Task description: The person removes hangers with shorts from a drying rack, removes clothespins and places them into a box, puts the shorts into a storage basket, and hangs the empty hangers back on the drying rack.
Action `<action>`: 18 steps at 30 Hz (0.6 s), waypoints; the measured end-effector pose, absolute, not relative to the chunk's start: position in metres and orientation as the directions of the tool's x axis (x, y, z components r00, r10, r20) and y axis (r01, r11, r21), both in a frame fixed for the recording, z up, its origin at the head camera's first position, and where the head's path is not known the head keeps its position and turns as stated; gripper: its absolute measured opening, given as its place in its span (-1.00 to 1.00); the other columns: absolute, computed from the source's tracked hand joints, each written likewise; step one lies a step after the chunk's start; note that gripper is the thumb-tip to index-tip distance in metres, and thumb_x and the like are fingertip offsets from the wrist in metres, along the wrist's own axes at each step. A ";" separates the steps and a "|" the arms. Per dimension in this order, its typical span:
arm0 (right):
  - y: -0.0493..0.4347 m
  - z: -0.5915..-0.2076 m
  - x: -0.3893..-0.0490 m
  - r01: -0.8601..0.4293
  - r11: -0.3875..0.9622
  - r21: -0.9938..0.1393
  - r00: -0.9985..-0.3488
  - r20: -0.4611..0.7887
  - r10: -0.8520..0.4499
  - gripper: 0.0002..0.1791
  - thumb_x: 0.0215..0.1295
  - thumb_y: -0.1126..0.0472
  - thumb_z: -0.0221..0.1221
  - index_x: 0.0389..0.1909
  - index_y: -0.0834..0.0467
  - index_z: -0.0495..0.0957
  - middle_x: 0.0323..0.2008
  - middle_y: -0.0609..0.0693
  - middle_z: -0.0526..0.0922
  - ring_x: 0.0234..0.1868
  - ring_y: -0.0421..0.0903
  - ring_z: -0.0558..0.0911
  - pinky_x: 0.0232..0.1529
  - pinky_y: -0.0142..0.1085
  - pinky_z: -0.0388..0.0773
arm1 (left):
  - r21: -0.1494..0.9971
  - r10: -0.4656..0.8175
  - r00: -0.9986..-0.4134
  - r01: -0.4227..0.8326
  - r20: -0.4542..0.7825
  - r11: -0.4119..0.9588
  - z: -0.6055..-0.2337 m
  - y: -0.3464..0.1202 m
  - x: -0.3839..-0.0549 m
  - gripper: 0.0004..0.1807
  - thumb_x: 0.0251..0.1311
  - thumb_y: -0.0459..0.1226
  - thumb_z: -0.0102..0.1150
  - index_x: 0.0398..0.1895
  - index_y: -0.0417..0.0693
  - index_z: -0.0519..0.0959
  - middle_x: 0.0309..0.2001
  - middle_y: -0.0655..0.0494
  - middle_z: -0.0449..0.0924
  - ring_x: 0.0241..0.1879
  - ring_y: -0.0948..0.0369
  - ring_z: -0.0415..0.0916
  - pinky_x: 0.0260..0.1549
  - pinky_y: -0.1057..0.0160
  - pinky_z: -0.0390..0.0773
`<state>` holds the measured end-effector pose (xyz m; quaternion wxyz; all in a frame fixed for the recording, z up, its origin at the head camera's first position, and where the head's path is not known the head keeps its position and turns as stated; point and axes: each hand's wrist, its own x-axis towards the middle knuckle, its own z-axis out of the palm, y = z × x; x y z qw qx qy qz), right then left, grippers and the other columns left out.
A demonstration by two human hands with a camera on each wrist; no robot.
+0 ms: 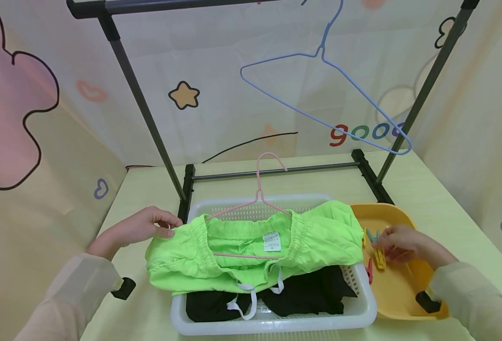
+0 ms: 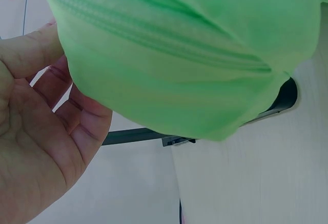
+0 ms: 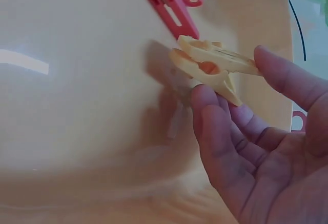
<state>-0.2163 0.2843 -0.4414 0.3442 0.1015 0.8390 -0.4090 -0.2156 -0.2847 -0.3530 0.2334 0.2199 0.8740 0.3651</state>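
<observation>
Bright green shorts (image 1: 182, 265) with a white drawstring lie spread over a pink hanger (image 1: 259, 182), above a white basket (image 1: 272, 324). At their left end my left hand (image 1: 154, 225) pinches the cloth, thumb in front; in the left wrist view the green fabric (image 2: 169, 80) covers some fingertips of that hand (image 2: 46, 116). Over the yellow tray (image 1: 404, 293), my right hand (image 1: 402, 244) holds a yellow clothespin (image 3: 215, 67) between thumb and fingers. A pink-red clothespin (image 3: 171, 3) lies close by it.
Dark cloth (image 1: 306, 291) lies in the basket under the shorts. Behind stands a black rack (image 1: 141, 104), with a blue hanger (image 1: 293, 106) hanging high on its right side. A teal clothespin (image 1: 371, 235) is near my right fingers.
</observation>
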 end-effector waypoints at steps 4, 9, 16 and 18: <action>0.284 -0.442 -0.214 0.438 0.685 -0.582 -0.748 -0.659 -0.081 -0.70 0.10 0.08 0.16 -0.36 0.24 0.38 -0.57 -0.02 0.44 -0.55 -0.13 0.48 -0.47 -0.35 0.51 | 0.737 0.555 -0.797 0.223 -0.239 0.638 -0.354 -0.285 -0.215 -0.64 0.06 -0.37 0.10 -0.06 -0.38 0.48 -0.09 -0.21 0.53 -0.15 0.12 0.46 -0.17 0.22 0.42; 0.284 -0.445 -0.213 0.435 0.709 -0.555 -0.750 -0.659 -0.056 -0.71 0.07 0.09 0.18 -0.39 0.23 0.39 -0.59 -0.03 0.45 -0.59 -0.15 0.48 -0.51 -0.36 0.49 | 0.736 0.554 -0.800 0.229 -0.230 0.637 -0.355 -0.286 -0.215 -0.64 0.05 -0.38 0.10 -0.06 -0.38 0.48 -0.10 -0.21 0.53 -0.15 0.13 0.46 -0.19 0.28 0.43; 0.284 -0.448 -0.212 0.415 0.729 -0.544 -0.751 -0.657 -0.063 -0.68 0.06 0.08 0.19 -0.38 0.26 0.38 -0.64 -0.04 0.41 -0.66 -0.18 0.44 -0.54 -0.39 0.48 | 0.738 0.558 -0.798 0.232 -0.228 0.634 -0.355 -0.285 -0.215 -0.64 0.05 -0.37 0.10 -0.06 -0.38 0.48 -0.09 -0.22 0.53 -0.15 0.12 0.46 -0.19 0.29 0.43; 0.284 -0.449 -0.212 0.414 0.734 -0.538 -0.750 -0.659 -0.060 -0.67 0.06 0.08 0.20 -0.38 0.27 0.38 -0.64 -0.04 0.41 -0.68 -0.19 0.43 -0.54 -0.40 0.48 | 0.738 0.559 -0.798 0.235 -0.225 0.633 -0.354 -0.285 -0.215 -0.64 0.05 -0.37 0.10 -0.06 -0.38 0.48 -0.10 -0.22 0.53 -0.16 0.14 0.46 -0.19 0.29 0.43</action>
